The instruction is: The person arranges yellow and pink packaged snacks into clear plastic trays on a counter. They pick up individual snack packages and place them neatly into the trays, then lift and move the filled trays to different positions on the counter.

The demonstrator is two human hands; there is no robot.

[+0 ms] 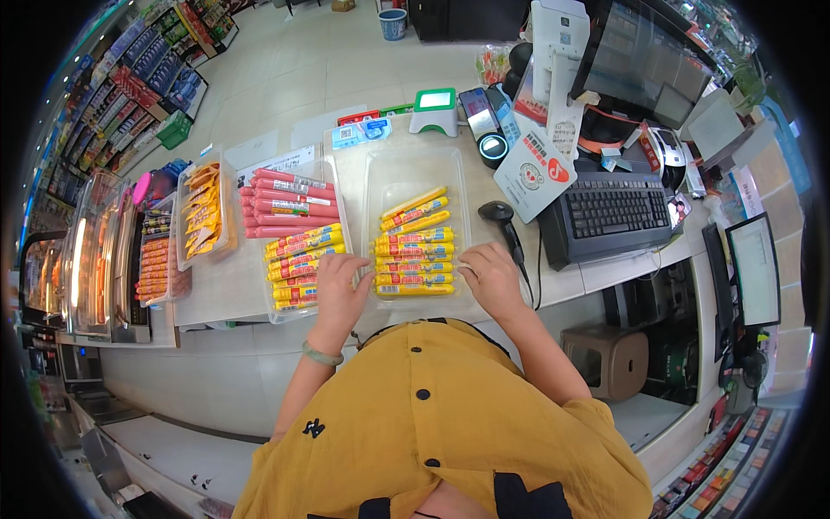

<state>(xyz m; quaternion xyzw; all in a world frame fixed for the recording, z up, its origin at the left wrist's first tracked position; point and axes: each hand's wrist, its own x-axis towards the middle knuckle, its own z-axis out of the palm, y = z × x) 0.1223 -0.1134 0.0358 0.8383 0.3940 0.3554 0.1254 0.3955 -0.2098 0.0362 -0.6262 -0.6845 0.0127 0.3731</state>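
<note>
Before me stands a clear plastic tray (415,170) with a row of yellow-wrapped sausage sticks (415,258), the upper few lying at a slant. My left hand (340,282) is at the tray's left side, thumb and fingers a little apart. Opposite it, my right hand (494,277) curves its fingers by the right rim, near the stick ends. Neither hand shows a thing held; whether the fingertips touch the rim or the sticks I cannot tell. Left of it, a second clear tray (343,194) carries pink-wrapped sausages (292,202) above more yellow sticks (298,263), partly covered by my left hand.
A handheld barcode scanner (498,211) and a black keyboard (613,204) lie to the right, below a monitor (642,58). A green-and-white payment device (434,110) stands behind the trays. Further left are a tub of yellow packets (202,211) and a glass food warmer (97,253).
</note>
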